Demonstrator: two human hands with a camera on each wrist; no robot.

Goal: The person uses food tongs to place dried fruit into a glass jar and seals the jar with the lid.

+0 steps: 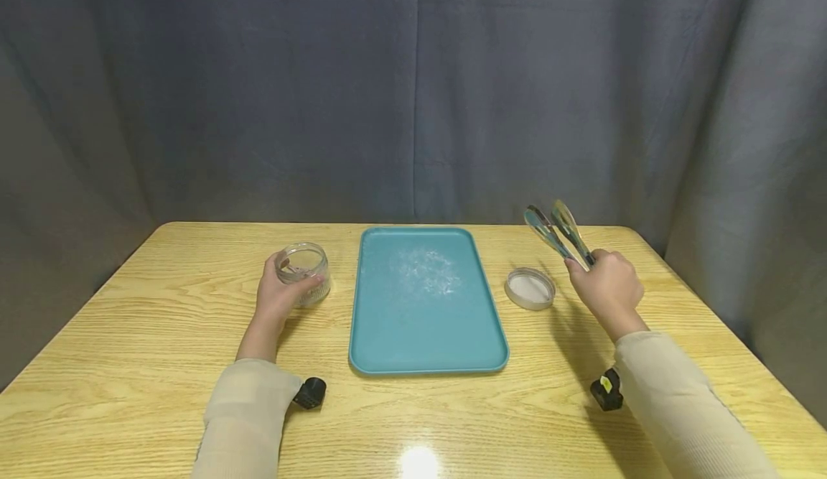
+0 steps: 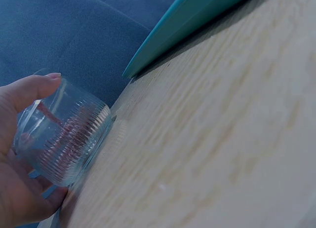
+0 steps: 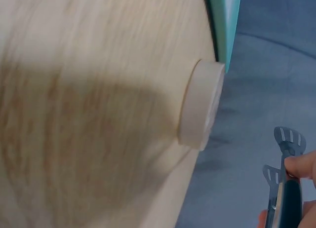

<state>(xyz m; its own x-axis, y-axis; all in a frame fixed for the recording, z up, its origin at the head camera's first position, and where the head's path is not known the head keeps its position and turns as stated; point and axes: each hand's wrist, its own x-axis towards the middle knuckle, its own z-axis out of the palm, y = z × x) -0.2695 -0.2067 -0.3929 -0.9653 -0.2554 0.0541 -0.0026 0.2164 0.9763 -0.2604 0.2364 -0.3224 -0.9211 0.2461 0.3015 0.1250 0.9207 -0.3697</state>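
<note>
My left hand [image 1: 278, 291] grips a clear glass jar [image 1: 316, 291] without a lid, left of the tray, thumb on the near side and fingers round the back. In the left wrist view the ribbed wall of the jar [image 2: 74, 134] lets reddish tones show through, and its base is right at the tabletop. My right hand [image 1: 610, 285] holds a pair of tongs [image 1: 561, 233] up above the right side of the table. Their two slotted heads stand apart, with nothing between them, pointing away from me. Beneath and left of that hand lies a round lid [image 1: 530, 289], inner side up.
A blue-green rectangular tray [image 1: 426, 342] with whitish marks lies mid-table between the hands. The wooden table [image 1: 161, 335] ends at a grey-blue curtain [image 1: 323, 105] behind. Black devices [image 1: 310, 393] are worn at both wrists.
</note>
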